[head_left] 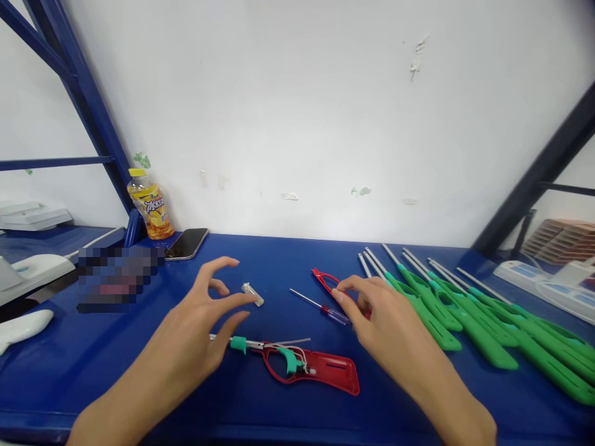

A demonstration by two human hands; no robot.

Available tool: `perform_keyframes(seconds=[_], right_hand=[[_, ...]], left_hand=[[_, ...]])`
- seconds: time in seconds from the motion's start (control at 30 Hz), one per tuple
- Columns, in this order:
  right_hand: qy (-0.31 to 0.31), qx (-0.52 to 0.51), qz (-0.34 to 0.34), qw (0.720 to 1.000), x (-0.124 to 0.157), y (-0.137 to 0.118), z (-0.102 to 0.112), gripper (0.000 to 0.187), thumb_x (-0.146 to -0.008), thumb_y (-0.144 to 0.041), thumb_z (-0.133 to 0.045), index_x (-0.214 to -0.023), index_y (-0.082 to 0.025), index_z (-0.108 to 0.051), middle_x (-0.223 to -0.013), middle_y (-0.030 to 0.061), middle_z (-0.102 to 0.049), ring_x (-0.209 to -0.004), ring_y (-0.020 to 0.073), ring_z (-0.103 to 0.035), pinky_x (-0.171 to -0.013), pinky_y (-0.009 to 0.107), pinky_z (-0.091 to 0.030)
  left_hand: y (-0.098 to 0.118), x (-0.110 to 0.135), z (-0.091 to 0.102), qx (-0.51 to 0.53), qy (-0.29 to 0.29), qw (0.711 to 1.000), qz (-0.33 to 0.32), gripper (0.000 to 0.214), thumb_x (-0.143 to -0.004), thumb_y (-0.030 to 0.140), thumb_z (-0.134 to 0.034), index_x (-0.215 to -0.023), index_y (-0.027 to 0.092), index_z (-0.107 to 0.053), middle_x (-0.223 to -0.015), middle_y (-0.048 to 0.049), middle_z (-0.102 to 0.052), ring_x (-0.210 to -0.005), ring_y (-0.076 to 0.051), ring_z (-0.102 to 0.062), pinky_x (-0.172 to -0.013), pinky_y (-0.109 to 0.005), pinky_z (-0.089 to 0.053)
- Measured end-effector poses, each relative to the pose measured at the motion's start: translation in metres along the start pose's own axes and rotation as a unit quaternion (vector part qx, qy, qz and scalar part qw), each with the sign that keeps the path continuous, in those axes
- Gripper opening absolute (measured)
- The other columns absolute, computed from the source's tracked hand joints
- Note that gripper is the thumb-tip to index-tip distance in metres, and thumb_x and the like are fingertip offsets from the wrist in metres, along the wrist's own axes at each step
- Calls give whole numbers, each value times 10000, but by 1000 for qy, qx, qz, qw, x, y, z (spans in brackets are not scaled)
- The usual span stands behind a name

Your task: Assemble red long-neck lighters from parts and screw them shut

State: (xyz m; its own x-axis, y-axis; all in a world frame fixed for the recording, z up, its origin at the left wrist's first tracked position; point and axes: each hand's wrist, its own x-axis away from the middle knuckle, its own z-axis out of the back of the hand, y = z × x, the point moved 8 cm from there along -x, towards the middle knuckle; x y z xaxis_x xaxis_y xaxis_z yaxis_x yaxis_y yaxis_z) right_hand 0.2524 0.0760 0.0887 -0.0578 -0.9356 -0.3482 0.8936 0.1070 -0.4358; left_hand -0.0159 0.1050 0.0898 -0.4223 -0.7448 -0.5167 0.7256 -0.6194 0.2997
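So the person's got both hands over the blue desk (pixel 279 260), and everything in play sits in a tight cluster between them. The left hand (pixel 195 334) is wide open, fingers fanned, holding nothing, with the index tip right at a small clear piece (pixel 252 294); from the middle of that hand the piece is out at about 2 o'clock. The right hand (pixel 385 328) is palm down with its fingers curled onto a red cover (pixel 323 277), which pokes out from under the fingertips toward 10 o'clock. Can't tell if it's actually pinched or just touched. A little screwdriver (pixel 318 305) lies between the two hands, long axis running roughly 10 to 4 o'clock, handle end just beside the right thumb, so the right hand is clearly the nearer one. Closer to the person, an opened red lighter (pixel 325 370) lies with its metal tube pointing to 9 o'clock, the tip under the left fingers. A row of green lighters (pixel 465 322) is off at 3 o'clock, with a bottle (pixel 149 207) and phone (pixel 186 243) way back at 10 o'clock
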Motion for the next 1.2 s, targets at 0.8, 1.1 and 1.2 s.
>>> perform_keyframes(seconds=[0.8,1.1,1.2], right_hand=[[-5,-38,110,993,-3,-36,-15,195,-1055,-201,-552,-983,-242,-729,-988,44,-765,-1012,257,-660,-943,449,-465],[-19,-53,120,991,0,-47,-23,186,-1067,-221,-559,-994,-252,-728,-1015,33,-769,-1046,255,-667,-963,438,-469],[-27,-81,132,988,5,-54,-31,158,-1066,-257,-580,-1039,-262,-735,-1065,23,-777,-1092,252,-664,-1005,436,-468]], left_hand=[[-19,-6,-51,-83,-148,984,-46,420,-1035,79,-421,-1291,221,-722,-1214,-119,-691,-1047,-276,-620,-929,-450,-529],[-21,-10,-50,-79,-137,986,-48,249,-1042,157,-482,-1083,227,-718,-1087,-63,-716,-918,-232,-652,-815,-346,-520],[-12,-9,-45,-76,-125,988,-55,243,-1074,193,-460,-1126,238,-693,-1092,-52,-716,-936,-227,-652,-842,-348,-515]])
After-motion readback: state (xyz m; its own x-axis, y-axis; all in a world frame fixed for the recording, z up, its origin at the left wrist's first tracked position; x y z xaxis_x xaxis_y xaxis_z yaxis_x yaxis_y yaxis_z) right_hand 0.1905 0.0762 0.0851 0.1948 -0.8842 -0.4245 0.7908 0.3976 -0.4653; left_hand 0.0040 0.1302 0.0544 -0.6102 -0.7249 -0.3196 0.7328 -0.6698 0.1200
